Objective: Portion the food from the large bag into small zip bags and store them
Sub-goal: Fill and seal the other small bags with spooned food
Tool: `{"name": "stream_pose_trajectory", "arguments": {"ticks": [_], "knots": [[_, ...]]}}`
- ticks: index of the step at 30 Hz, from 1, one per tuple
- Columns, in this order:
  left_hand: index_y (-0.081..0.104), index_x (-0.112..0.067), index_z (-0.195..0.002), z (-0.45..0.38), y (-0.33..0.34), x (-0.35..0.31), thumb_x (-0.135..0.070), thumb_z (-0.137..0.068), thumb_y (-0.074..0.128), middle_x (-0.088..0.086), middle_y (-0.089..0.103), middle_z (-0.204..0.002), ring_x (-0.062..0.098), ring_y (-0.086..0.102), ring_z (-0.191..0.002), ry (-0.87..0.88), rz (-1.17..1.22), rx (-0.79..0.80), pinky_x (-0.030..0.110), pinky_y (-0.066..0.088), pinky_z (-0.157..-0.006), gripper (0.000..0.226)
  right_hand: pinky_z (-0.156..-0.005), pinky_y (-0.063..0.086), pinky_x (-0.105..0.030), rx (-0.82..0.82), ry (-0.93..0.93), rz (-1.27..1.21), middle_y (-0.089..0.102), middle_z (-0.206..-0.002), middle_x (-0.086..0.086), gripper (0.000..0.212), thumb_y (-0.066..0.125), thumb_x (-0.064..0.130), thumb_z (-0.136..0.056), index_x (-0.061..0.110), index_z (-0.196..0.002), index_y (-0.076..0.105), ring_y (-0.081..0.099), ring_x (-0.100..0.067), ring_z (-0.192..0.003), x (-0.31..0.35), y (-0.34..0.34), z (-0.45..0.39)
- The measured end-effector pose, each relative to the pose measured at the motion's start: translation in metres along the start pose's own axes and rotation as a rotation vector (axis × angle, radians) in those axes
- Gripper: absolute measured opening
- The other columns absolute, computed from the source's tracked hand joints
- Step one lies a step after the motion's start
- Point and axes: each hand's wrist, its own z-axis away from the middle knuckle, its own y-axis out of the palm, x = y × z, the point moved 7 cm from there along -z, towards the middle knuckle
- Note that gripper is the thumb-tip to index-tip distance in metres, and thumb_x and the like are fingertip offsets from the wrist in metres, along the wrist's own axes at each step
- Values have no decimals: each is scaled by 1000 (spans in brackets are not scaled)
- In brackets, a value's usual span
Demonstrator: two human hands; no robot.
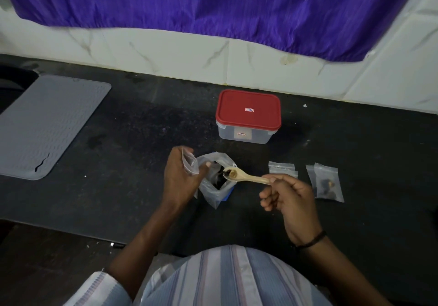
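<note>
Over the large bag (216, 182), the right hand (286, 196) pinches a loaded spoon (246, 177); the left hand (180, 175) pinches a small bag (189, 161). Tip slowly into its mouth.

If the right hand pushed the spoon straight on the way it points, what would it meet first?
Probably the left hand and the small zip bag it holds: the right hand aims the wooden spoon leftward, its bowl already over the open large bag. Depth is unclear.

Striped shirt (227, 279), black wristband (312, 241).
</note>
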Motion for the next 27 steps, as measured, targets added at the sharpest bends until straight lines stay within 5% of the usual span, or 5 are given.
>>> {"name": "stream_pose_trajectory", "arguments": {"ticks": [7, 12, 19, 23, 27], "knots": [[49, -30, -90, 13, 8, -38, -13, -74, 84, -19, 50, -85, -7, 54, -84, 295, -92, 76, 7, 40, -69, 43, -45, 48, -26, 93, -102, -18, 67, -62, -14, 22, 47, 2, -96, 4, -94, 69, 60, -21, -49, 46, 29, 11], [47, -33, -101, 20, 13, -49, -17, -73, 86, -12, 55, -96, 11, 56, -85, 398, -129, 109, 19, 43, -72, 50, -50, 50, -25, 136, -149, 195, 70, -65, -9, 21, 50, 5, -96, 11, -94, 70, 63, -18, -55, 51, 38, 13], [46, -37, -100, 24, 17, -44, -20, -76, 84, -26, 49, -90, -8, 50, -88, 439, -161, 182, 11, 36, -74, 48, -64, 56, -28, 324, -685, 1073, 71, -83, 7, 28, 48, 28, -95, 22, -115, 67, 66, -6, -73, 80, 74, 39], [57, -22, -101, 26, 17, -45, -25, -79, 78, -14, 58, -92, -6, 53, -83, 408, -132, 210, 11, 37, -75, 31, -48, 54, -30, 382, -914, 1223, 69, -73, -2, 25, 65, 9, -83, 13, -107, 71, 63, -16, -58, 78, 87, 53], [50, -35, -106, 23, 9, -42, -40, -72, 70, -28, 60, -96, -7, 58, -92, 356, -39, 160, 9, 41, -81, 40, -50, 52, -33, 329, -1085, 1302, 68, -77, -1, 33, 45, 18, -90, 13, -113, 69, 58, -17, -61, 76, 85, 58]]}}
